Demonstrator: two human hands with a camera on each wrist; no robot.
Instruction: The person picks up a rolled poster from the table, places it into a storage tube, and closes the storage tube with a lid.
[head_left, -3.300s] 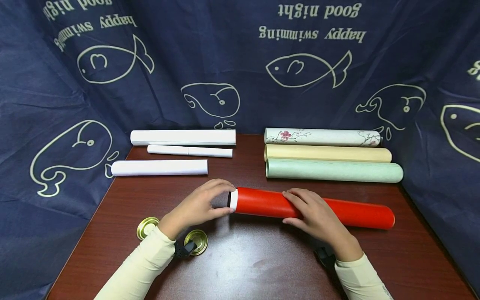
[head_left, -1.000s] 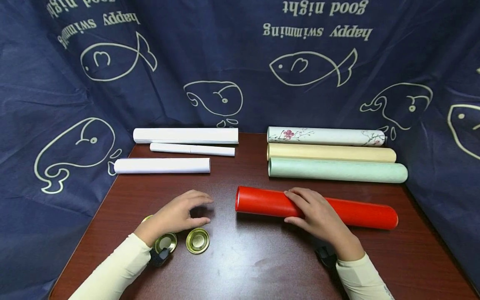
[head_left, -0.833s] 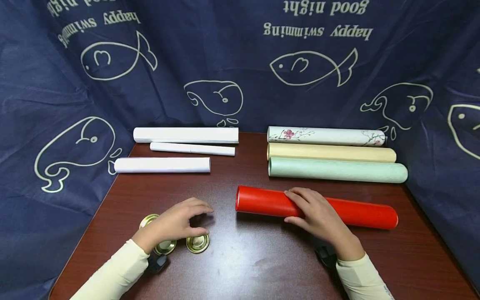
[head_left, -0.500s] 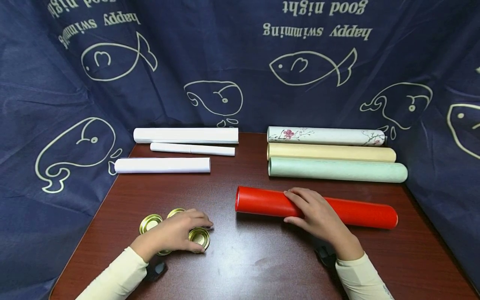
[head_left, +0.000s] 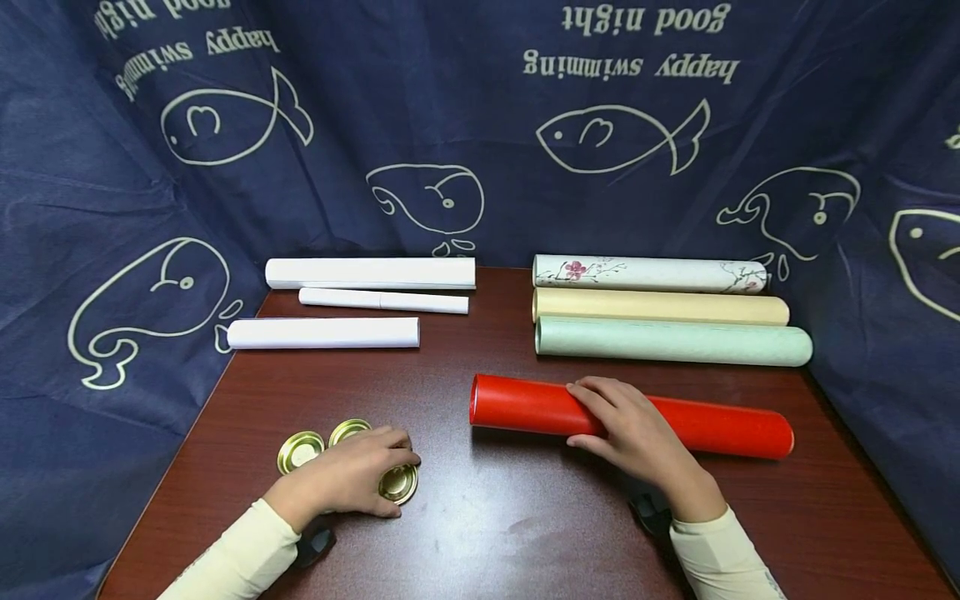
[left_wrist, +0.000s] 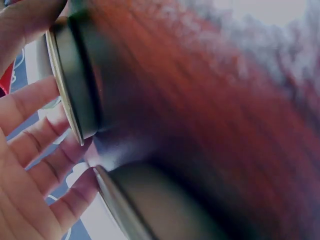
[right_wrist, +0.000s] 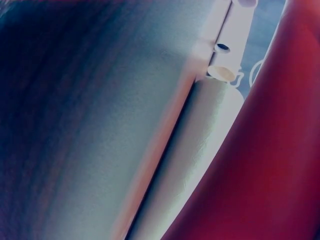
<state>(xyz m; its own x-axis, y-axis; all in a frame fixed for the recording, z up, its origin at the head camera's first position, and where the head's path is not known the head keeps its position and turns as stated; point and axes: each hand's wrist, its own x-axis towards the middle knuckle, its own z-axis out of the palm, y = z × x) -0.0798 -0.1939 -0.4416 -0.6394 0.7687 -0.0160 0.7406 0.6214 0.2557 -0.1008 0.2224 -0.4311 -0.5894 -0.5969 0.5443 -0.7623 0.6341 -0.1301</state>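
In the head view my left hand (head_left: 341,479) reaches over a round gold metal lid (head_left: 399,485), its thumb at the near edge and fingers at the far edge. The left wrist view has the lid's rim (left_wrist: 65,82) between thumb and fingertips, with another lid (left_wrist: 150,200) close by. Two more gold lids (head_left: 301,451) lie beside the hand; its palm may hide another. My right hand (head_left: 633,433) grips the middle of a red cardboard tube (head_left: 517,404), which lies on the table, its open end toward the left. Inside the tube is mostly hidden.
White paper rolls (head_left: 322,333) lie at the back left of the brown table (head_left: 480,533). At the back right lie a green tube (head_left: 675,342), a cream tube (head_left: 660,307) and a flower-patterned tube (head_left: 648,273). A dark blue printed cloth (head_left: 480,100) hangs behind.
The white roll end that stuck out of the red tube has gone inside it. My left hand has moved left and nearer, onto the gold lid. The right hand stays on the tube.
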